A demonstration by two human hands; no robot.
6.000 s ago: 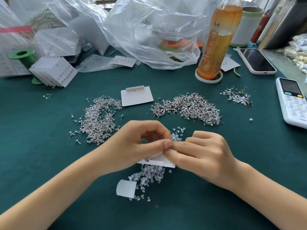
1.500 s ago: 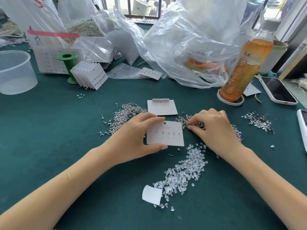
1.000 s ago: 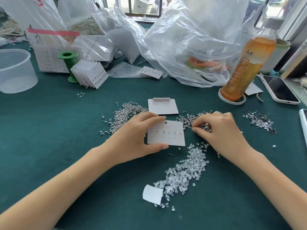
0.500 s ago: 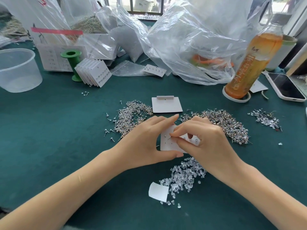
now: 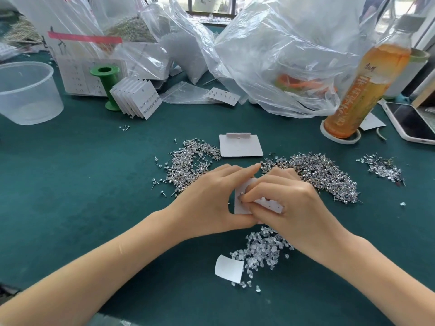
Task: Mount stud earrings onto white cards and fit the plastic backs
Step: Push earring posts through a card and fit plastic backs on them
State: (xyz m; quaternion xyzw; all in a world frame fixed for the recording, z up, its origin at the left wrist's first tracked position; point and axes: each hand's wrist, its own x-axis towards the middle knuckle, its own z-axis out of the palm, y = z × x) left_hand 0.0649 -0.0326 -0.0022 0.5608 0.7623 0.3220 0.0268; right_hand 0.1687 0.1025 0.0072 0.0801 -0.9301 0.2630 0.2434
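Observation:
My left hand (image 5: 207, 198) grips a white earring card (image 5: 241, 207) by its left edge, just above the green cloth. My right hand (image 5: 284, 205) lies over the card, with thumb and forefinger pinched on a stud earring at the card's left holes. Most of the card is hidden under my fingers. Two heaps of stud earrings lie beyond my hands, the left heap (image 5: 190, 161) and the right heap (image 5: 329, 175). Clear plastic backs (image 5: 261, 250) are piled just below my hands.
A blank card (image 5: 240, 147) lies behind my hands, and a small white slip (image 5: 229, 268) beside the backs. Finished cards (image 5: 137, 100), a green spool (image 5: 106, 85) and a clear tub (image 5: 26, 92) stand at the back left. Plastic bags, a tea bottle (image 5: 362, 88) and a phone (image 5: 409, 123) fill the back right.
My right hand left the right stud heap and came back over the card, where it now presses a stud in. My left hand kept hold of the card throughout.

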